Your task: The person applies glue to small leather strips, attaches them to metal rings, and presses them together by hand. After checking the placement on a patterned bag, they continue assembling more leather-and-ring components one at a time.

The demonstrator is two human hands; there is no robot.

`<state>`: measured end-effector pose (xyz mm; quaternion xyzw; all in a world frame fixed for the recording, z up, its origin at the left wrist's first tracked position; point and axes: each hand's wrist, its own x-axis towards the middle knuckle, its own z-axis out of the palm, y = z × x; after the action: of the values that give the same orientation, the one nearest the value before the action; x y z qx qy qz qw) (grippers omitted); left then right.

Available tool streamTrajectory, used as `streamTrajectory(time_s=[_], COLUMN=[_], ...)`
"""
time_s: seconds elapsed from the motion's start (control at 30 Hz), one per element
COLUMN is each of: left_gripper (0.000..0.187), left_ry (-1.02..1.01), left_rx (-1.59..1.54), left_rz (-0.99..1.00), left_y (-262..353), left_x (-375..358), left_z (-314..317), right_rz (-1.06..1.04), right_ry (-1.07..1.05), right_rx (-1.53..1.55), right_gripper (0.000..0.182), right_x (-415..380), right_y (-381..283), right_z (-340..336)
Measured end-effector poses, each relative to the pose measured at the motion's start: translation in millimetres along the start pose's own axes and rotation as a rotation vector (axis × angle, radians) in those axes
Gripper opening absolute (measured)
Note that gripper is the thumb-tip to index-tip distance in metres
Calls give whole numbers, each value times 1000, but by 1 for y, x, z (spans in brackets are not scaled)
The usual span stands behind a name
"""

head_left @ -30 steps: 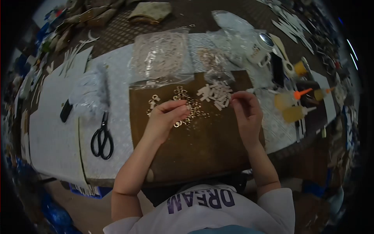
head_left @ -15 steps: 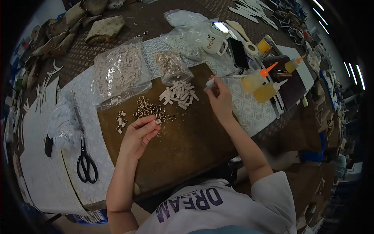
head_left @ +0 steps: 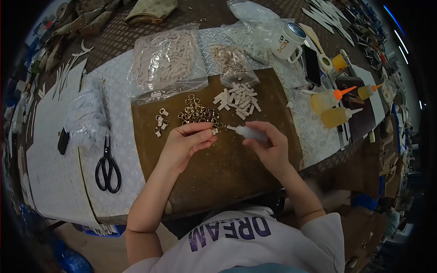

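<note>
- The fingers of the left hand (head_left: 183, 144) were pinched tight on a small, pale, flat piece (head_left: 215, 131), held above the brown, flat mat (head_left: 218, 182).
- The fingers of the right hand (head_left: 272, 148) were partly open, curled around a small, white squeeze bottle (head_left: 251, 133).
- The bottle lay sideways, its thin tip pointing left, near the piece.
- The white cloth shirt (head_left: 255, 245) said "DREAM", upside down.
- The white, round mug (head_left: 286, 43) had writing too small to read.

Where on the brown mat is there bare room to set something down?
The brown mat is largely bare from the left hand and right hand down to its near edge; beyond them, metal rings and pale strips crowd it.
</note>
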<state>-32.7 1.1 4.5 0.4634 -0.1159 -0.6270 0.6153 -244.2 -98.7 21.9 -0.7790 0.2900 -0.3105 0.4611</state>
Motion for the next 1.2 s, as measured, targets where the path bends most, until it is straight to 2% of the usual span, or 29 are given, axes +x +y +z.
streamTrajectory(time_s=[0.1,0.2,0.6,0.8,1.0,1.2], left_gripper=[23,24,25,23,22,25], left_ry=[3,-3,-15,-14,-14,-15], left_rx=[10,18,44,24,33,-51], left_rz=[-3,-6,-6,-15,-15,-48], left_y=[0,0,0,-3,-4,-3], left_x=[0,0,-1,1,2,3], left_z=[0,0,0,-1,-1,-3], right_rz=[-142,-191,-184,-296,-267,81], right_ry=[6,-2,-51,-75,-87,-113], right_rx=[-83,-108,-173,-329,-324,50], right_gripper=[36,36,36,34,32,27], right_x=[4,6,10,12,13,11], right_y=[-11,-10,-12,-16,-18,-4], right_z=[4,5,7,5,6,4])
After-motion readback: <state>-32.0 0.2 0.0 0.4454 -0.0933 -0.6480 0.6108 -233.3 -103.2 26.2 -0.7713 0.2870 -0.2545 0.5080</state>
